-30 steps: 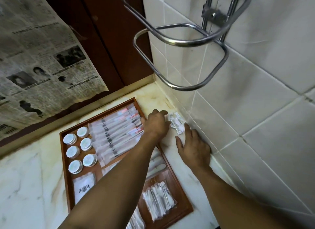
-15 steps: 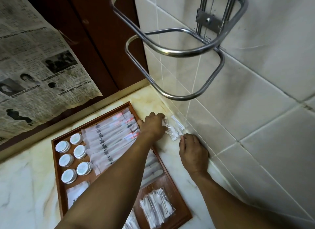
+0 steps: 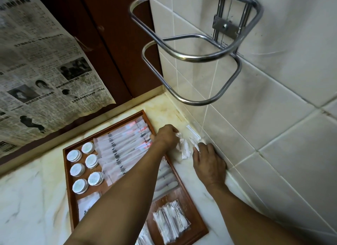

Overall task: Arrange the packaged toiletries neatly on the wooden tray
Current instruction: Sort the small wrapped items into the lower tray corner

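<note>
A wooden tray lies on the marble counter. It holds long toothbrush packets, several round white tubs, a flat white sachet and a bundle of clear swab packets. More small clear packets lie on the counter between the tray and the tiled wall. My left hand reaches across the tray's right rim and pinches the near edge of these packets. My right hand rests by the wall, fingertips touching the packets from the other side.
A two-ring metal rack juts out from the tiled wall above the packets. A newspaper sheet hangs over the dark wooden cabinet door at the back left.
My right hand's fingers have bent and drawn in toward the loose packets. The packets have shifted a little between both hands. My left hand stays at their left edge.
</note>
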Available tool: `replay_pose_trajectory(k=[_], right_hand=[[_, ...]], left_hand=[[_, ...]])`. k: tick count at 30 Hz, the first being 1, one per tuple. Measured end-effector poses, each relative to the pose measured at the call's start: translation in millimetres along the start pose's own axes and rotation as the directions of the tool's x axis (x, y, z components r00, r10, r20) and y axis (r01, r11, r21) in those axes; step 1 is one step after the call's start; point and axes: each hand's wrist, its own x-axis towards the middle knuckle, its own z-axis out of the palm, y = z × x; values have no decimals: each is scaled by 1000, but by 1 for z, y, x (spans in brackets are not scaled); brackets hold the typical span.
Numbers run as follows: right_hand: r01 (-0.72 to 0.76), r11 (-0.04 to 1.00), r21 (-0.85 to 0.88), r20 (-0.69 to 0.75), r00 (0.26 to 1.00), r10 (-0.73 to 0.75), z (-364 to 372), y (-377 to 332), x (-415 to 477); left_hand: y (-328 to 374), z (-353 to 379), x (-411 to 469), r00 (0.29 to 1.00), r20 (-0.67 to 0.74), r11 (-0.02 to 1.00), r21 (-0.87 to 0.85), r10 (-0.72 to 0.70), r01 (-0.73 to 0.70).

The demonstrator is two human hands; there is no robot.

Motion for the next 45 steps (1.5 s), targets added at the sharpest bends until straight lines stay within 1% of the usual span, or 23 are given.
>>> replay_pose_trajectory(k=[4, 7, 10, 13, 16, 18, 20, 22, 24, 26, 27, 30, 35, 40, 43, 45], right_hand=[[-30, 998, 56, -45, 998, 32, -2, 0, 0], [-47, 990, 134, -63, 996, 56, -4, -1, 1], [-87, 972, 220, -16, 996, 93, -5, 1, -1], [-154, 932, 327, 42, 988, 148, -9, 5, -3], [-248, 838, 486, 122, 969, 216, -23, 8, -8], [-263, 796, 546, 160, 965, 209, -37, 7, -17], [-302, 740, 601, 219, 953, 211, -54, 5, -30], [-402, 654, 641, 329, 913, 239, -68, 1, -45], [-510, 553, 659, 432, 858, 277, -82, -5, -58], [-564, 498, 659, 486, 824, 291, -94, -12, -66], [-573, 499, 650, 503, 817, 283, -100, -15, -68], [-587, 553, 591, 573, 788, 225, -113, -21, -75], [-566, 657, 497, 636, 753, 168, -117, -23, -86], [-531, 754, 386, 714, 690, 120, -115, -31, -95], [-528, 780, 335, 754, 647, 113, -113, -37, -99], [-515, 799, 309, 768, 631, 110, -112, -39, -102]], left_hand=[[-9, 4, -12, 993, -117, 991, -134, -29, 14], [-12, 8, -24, 983, -183, 986, -165, -14, -17], [-12, 8, -36, 974, -224, 982, -190, -30, -13], [-12, 2, -48, 961, -276, 971, -232, -9, -58], [-16, -10, -66, 933, -358, 962, -243, 27, -121], [-27, -14, -77, 921, -389, 947, -290, 18, -141], [-45, -17, -90, 923, -386, 921, -354, 14, -162], [-60, -17, -107, 931, -364, 894, -412, 15, -175], [-66, -20, -131, 928, -374, 874, -449, 7, -188], [-73, -20, -152, 923, -384, 872, -452, 3, -191], [-76, -20, -162, 933, -361, 868, -465, -3, -177], [-90, -17, -190, 964, -262, 855, -508, -39, -103], [-115, -3, -221, 973, -162, 837, -545, -162, 49], [-132, 19, -229, 974, -128, 901, -417, -185, 117], [-135, 29, -230, 970, -128, 913, -380, -208, 146], [-135, 32, -231, 969, -124, 911, -382, -215, 153]])
